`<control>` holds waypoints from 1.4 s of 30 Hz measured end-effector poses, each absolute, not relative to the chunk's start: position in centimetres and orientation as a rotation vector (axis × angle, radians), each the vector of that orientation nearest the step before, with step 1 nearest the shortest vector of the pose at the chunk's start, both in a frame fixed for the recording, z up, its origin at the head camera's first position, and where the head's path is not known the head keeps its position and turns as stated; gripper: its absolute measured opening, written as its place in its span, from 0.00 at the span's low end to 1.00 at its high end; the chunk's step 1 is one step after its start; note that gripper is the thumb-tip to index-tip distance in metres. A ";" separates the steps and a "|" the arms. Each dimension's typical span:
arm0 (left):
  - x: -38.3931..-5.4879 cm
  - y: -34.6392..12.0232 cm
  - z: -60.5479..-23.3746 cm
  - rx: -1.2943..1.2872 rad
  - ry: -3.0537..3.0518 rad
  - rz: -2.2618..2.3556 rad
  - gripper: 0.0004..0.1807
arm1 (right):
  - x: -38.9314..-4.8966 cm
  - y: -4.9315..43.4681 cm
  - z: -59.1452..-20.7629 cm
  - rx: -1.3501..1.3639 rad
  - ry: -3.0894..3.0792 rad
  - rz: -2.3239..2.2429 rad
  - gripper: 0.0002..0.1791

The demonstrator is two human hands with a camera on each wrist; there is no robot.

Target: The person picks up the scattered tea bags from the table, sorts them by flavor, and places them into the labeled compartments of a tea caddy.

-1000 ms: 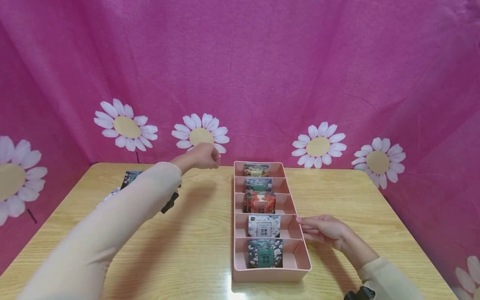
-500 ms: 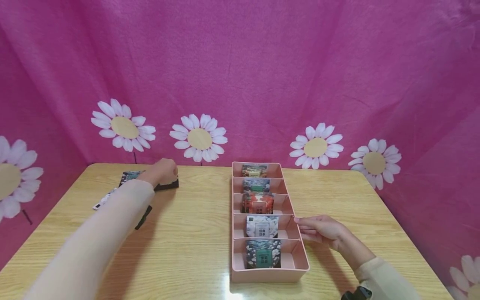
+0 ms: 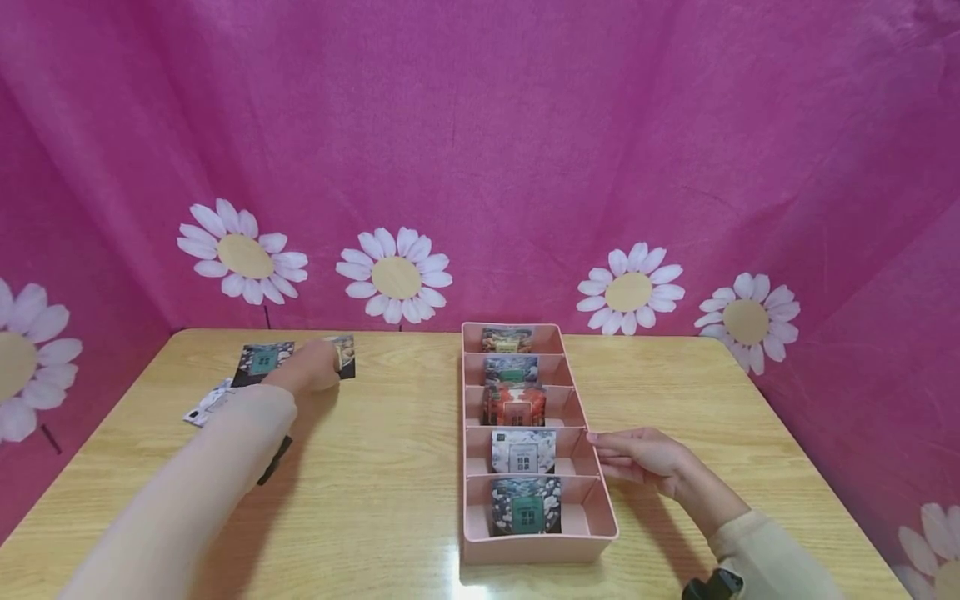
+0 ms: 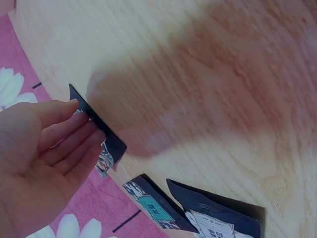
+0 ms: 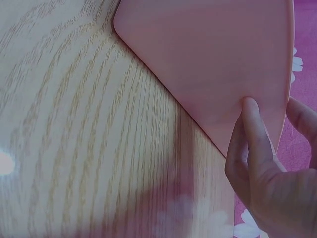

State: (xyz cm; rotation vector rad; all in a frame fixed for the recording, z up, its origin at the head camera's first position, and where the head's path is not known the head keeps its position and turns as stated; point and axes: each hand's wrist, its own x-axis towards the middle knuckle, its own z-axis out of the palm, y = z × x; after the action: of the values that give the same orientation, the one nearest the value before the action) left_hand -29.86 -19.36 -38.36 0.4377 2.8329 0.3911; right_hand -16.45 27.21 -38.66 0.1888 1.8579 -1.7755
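In the left wrist view my left hand (image 4: 54, 153) is at a dark tea sachet (image 4: 111, 141) near the table's back edge. The thumb tip overlaps its black border, and the fairly straight fingers lie across its printed face. My right hand (image 3: 652, 460) rests at the right side of a pink divided box (image 3: 536, 550), thumb at the rim and fingertips on the outer wall. Tea sachets stand in its compartments: a dark green-labelled one (image 3: 527, 507) in front, then a white one (image 3: 523, 452), red ones (image 3: 514, 406), a green-labelled one (image 3: 512, 371) and a yellow-labelled one (image 3: 507, 341).
A green-labelled sachet (image 3: 261, 363) and a white-labelled sachet (image 3: 208, 403) lie on the left of the wooden table (image 3: 375, 467), partly behind my left arm. A magenta flowered cloth (image 3: 480, 167) hangs behind the table.
My left hand has moved left and down from beyond the box to the sachet at the back left. The right hand stays at the box, whose sachets have not moved.
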 end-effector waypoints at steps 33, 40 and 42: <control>-20.7 -14.6 -39.2 0.783 2.825 0.437 0.21 | -16.6 27.1 -38.7 0.198 1.877 -1.770 0.21; -17.7 -13.2 -39.4 0.878 2.796 0.449 0.06 | -16.4 27.0 -38.6 0.190 1.876 -1.773 0.17; -17.1 -13.0 -39.4 0.886 2.795 0.449 0.03 | -16.5 27.1 -38.6 0.198 1.879 -1.767 0.18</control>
State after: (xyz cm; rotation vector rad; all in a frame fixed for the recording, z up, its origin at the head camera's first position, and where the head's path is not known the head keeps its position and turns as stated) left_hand -17.15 -13.04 -39.44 0.8856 2.7948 0.4488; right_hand -16.47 27.08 -38.57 0.1983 1.8791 -1.7673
